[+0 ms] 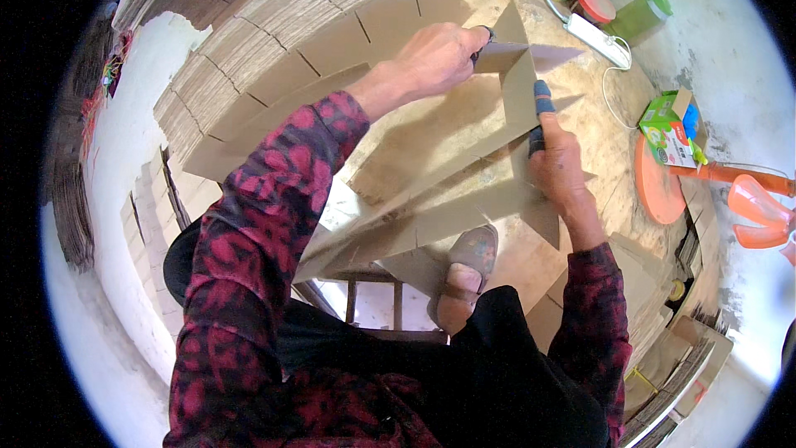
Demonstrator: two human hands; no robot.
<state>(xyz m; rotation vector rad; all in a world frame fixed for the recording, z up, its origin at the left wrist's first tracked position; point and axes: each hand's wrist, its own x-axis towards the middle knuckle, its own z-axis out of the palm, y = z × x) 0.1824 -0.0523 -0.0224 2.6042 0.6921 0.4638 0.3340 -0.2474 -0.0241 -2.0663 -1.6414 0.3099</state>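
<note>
Flat brown cardboard strips cross one another in an assembled divider [520,90] at the upper middle. My left hand [439,58] is closed, pinching a strip at the divider's far left side, with a dark cover on its fingertips. On the right, my right hand [560,158] grips the upright cardboard of the same divider. Its index finger lies along the panel, and dark covers wrap its fingers. Long cardboard strips [464,214] slant from below the divider down toward my lap.
A large stack of slotted cardboard [274,58] stands at the far left. Along the right wall are a white power strip [595,39], a green jar [643,18], a green box [663,129] and an orange fan [759,207]. My slippered foot [477,257] is below.
</note>
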